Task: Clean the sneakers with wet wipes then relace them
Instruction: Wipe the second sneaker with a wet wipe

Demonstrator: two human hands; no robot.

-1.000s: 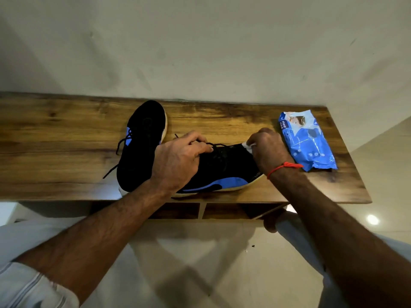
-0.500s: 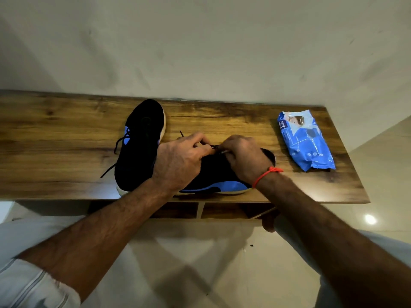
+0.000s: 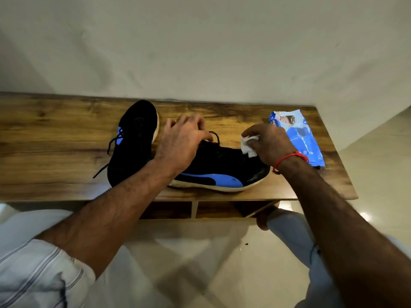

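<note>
White wipe [image 3: 249, 146] in right hand [image 3: 270, 145]; pack [image 3: 298, 136] lettering unreadable.

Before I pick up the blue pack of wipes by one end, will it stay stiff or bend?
The wipes pack will probably sag: its wrapper looks like thin crinkled film. It looks flat and partly used, so likely light. The glossy film may slip, so gripping it across the middle seems safer.

text: "me…" in white letters, partly hidden behind the right hand [image 3: 270, 144] | on: blue wet wipes pack [image 3: 300, 138], its far left corner | place: right end of the wooden table [image 3: 55, 141] | rest of the print: too blurred to read | sneakers: no readable lettering
</note>
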